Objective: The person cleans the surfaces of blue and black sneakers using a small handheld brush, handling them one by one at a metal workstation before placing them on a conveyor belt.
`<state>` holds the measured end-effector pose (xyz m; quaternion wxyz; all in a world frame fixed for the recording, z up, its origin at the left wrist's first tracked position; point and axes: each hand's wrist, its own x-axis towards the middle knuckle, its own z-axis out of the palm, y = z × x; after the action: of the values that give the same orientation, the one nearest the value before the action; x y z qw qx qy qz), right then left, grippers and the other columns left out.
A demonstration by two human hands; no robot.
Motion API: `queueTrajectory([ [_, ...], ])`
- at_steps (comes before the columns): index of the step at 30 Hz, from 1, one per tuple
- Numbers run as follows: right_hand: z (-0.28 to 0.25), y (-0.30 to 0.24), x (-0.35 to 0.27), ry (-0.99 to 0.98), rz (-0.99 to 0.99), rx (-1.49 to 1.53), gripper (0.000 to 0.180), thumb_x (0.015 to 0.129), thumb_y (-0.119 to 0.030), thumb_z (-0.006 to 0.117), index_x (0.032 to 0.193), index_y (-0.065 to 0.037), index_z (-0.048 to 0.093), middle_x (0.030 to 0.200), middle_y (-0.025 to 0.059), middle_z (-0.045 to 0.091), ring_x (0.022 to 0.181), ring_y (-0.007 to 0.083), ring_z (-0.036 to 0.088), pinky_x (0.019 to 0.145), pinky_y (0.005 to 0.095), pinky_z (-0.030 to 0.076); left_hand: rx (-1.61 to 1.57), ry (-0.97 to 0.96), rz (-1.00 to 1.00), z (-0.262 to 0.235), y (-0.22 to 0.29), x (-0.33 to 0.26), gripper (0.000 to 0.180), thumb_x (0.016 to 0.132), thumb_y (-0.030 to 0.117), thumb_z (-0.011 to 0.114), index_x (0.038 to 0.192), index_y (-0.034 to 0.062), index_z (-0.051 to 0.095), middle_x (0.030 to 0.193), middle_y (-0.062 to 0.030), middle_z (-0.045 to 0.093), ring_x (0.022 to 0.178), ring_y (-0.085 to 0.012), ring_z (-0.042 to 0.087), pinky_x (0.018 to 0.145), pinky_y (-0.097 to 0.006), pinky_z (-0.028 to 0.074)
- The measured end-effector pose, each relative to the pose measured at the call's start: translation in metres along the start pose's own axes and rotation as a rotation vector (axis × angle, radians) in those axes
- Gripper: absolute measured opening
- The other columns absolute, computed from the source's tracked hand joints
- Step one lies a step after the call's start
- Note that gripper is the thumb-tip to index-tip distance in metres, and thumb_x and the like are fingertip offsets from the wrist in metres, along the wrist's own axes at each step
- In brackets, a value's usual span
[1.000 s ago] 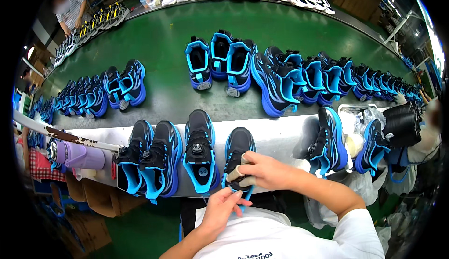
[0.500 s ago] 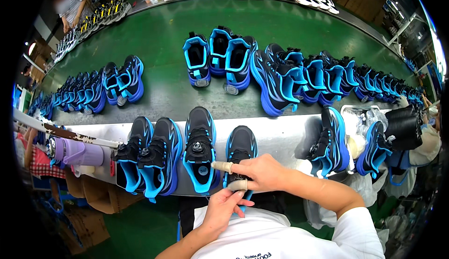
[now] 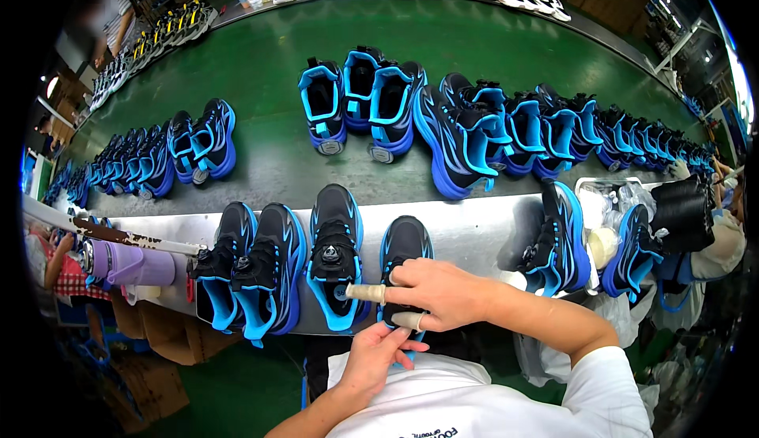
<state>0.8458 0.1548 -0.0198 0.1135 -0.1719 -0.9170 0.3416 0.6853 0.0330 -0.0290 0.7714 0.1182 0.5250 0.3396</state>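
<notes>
A black sneaker (image 3: 405, 236) with blue sides stands toe-away at the near edge of the bench, right in front of me. My left hand (image 3: 375, 361) pinches at its heel end, with some bright blue showing by the fingertips. Over the sneaker's opening lies my right hand (image 3: 443, 296), fingers apart. Pale covers sit on two of its digits. One covered finger stretches left toward the neighbouring sneaker (image 3: 334, 252), which has a dial on its tongue; the other covered tip is beside my left fingers. My hands hide most of the front sneaker's collar.
Two matching sneakers (image 3: 273, 260) stand farther left, near a purple flask (image 3: 142, 262). On the right, a sneaker (image 3: 563, 236) leans by a tray of clear plastic (image 3: 621, 197). More sneakers (image 3: 362, 94) line the green belt (image 3: 273, 74). A person (image 3: 117, 19) stands far left.
My right hand's covered finger has shifted slightly left and down over the neighbouring sneaker. Its other covered tip has lowered a little. Sneakers on the belt appear slightly farther left.
</notes>
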Motion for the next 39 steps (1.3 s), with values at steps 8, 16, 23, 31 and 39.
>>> queueTrajectory([
  [8,0.007,0.008,-0.007,0.015,0.038,0.054,0.059,0.084,-0.036,0.067,0.138,-0.019,0.048,0.083,0.0094,0.055,0.077,0.0278,0.057,0.069,0.0402,0.046,0.017,-0.056,-0.028,0.003,0.001,-0.003,0.022,0.097,0.012,0.054,0.111,-0.0038,0.060,0.104,-0.0110,0.065,0.091,-0.0204,0.068,0.057,-0.025,0.052],
  [16,-0.023,0.048,0.012,0.279,0.337,0.114,0.055,0.088,-0.026,0.066,0.139,-0.014,0.049,0.087,0.0143,0.056,0.080,0.0291,0.058,0.073,0.0379,0.047,1.175,0.438,1.012,-0.029,0.110,0.000,0.028,0.075,0.011,0.075,0.099,-0.0001,0.066,0.080,-0.0045,0.050,0.067,-0.0138,0.047,0.061,-0.027,0.042],
  [23,0.007,0.078,0.088,0.503,0.241,-0.076,0.054,0.086,-0.025,0.067,0.135,-0.010,0.050,0.110,0.0212,0.048,0.099,0.0394,0.049,0.088,0.0442,0.043,1.191,-0.048,0.835,-0.045,0.116,0.034,0.031,0.076,0.005,0.071,0.107,0.0049,0.067,0.094,-0.0084,0.058,0.078,-0.0200,0.055,0.067,-0.028,0.046],
  [31,0.041,0.101,0.125,0.361,0.346,0.001,0.054,0.089,-0.042,0.059,0.136,-0.018,0.051,0.130,0.0233,0.043,0.115,0.0410,0.042,0.099,0.0497,0.036,1.307,-0.246,0.750,-0.046,0.123,0.051,0.034,0.079,0.012,0.067,0.111,0.0062,0.060,0.092,-0.0131,0.061,0.095,-0.0344,0.052,0.082,-0.042,0.043],
  [39,0.039,0.107,0.121,0.268,0.338,-0.009,0.052,0.087,-0.041,0.061,0.135,-0.019,0.054,0.131,0.0220,0.043,0.116,0.0409,0.042,0.101,0.0510,0.034,1.032,-0.219,0.723,-0.041,0.114,0.049,0.031,0.083,0.022,0.073,0.098,0.0017,0.057,0.086,-0.0088,0.047,0.072,-0.0214,0.049,0.064,-0.034,0.042],
])
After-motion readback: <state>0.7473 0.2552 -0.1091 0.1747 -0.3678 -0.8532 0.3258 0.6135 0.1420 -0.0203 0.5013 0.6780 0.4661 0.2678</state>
